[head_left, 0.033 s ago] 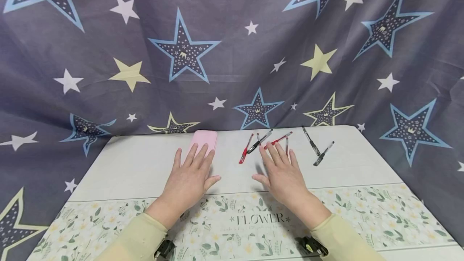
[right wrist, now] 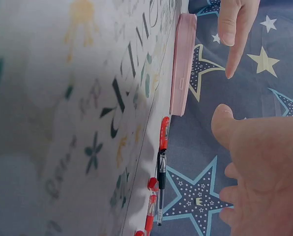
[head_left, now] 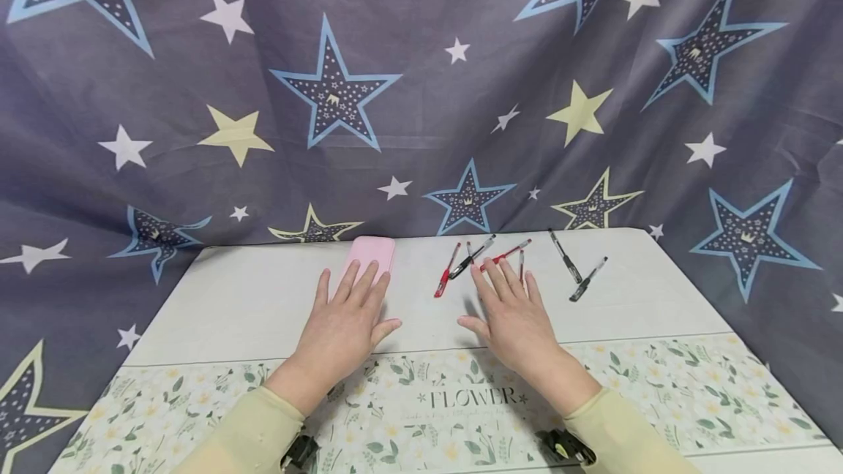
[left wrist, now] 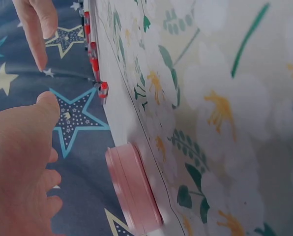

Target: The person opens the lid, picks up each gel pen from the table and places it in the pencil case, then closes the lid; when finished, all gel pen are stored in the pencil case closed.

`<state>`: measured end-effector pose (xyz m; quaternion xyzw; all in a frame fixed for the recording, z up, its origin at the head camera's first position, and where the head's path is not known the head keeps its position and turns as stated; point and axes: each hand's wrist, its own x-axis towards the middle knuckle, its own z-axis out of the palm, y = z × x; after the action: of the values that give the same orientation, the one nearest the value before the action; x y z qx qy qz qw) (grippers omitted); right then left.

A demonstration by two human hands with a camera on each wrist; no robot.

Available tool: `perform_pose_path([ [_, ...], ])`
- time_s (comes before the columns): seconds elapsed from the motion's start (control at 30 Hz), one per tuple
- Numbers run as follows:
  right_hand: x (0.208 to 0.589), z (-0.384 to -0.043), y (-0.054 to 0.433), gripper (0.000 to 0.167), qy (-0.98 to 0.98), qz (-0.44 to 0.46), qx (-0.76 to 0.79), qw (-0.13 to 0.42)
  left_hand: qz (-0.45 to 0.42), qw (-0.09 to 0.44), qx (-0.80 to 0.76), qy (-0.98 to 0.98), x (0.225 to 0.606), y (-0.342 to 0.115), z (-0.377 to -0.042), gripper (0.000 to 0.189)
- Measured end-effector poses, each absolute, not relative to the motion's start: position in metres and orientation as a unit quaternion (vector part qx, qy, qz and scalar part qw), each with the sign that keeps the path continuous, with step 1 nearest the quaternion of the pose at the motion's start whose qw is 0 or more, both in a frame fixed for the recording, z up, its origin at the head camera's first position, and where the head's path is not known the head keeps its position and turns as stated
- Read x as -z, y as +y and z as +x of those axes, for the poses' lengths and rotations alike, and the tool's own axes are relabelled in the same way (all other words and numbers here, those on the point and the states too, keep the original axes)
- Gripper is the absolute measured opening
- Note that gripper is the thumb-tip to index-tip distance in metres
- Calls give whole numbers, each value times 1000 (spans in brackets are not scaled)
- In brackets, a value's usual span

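My left hand (head_left: 344, 328) hovers over the table with its fingers spread and straight, holding nothing. Beyond its fingertips lies a pink case (head_left: 375, 249), partly hidden by them in the head view; the left wrist view shows the case's side (left wrist: 132, 189) with a seam around it. Likewise spread and holding nothing, my right hand (head_left: 516, 322) is raised over the table. Several pens lie past it, among them a red pen (head_left: 447, 271), a black pen (head_left: 473, 257) and another red pen (head_left: 516, 249) partly covered by the fingers.
Two black pens, one farther back (head_left: 565, 256) and one nearer (head_left: 588, 280), lie right of the right hand. The white tabletop (head_left: 250, 306) has a floral band (head_left: 672, 379) along its front. A star-patterned curtain (head_left: 421, 93) hangs behind and at both sides.
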<state>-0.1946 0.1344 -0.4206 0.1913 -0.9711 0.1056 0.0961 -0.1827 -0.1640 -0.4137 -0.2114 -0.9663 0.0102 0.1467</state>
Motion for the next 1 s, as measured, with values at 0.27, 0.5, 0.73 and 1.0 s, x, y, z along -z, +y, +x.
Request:
perform_pose_path([
  [0.27,421,-196,131,85,-970,193,-114,92,-208,153,-8,-966,412,-163,-181,79],
  [0.5,420,-198,130,86,-969,195,-118,97,-196,154,-12,-968,411,-166,-182,79],
  [0.73,420,-202,127,87,-968,197,-123,94,-180,148,-5,-973,412,-168,-186,79],
  [1.0,421,-209,118,88,-970,191,-135,68,-153,152,21,-976,416,-173,-196,79],
])
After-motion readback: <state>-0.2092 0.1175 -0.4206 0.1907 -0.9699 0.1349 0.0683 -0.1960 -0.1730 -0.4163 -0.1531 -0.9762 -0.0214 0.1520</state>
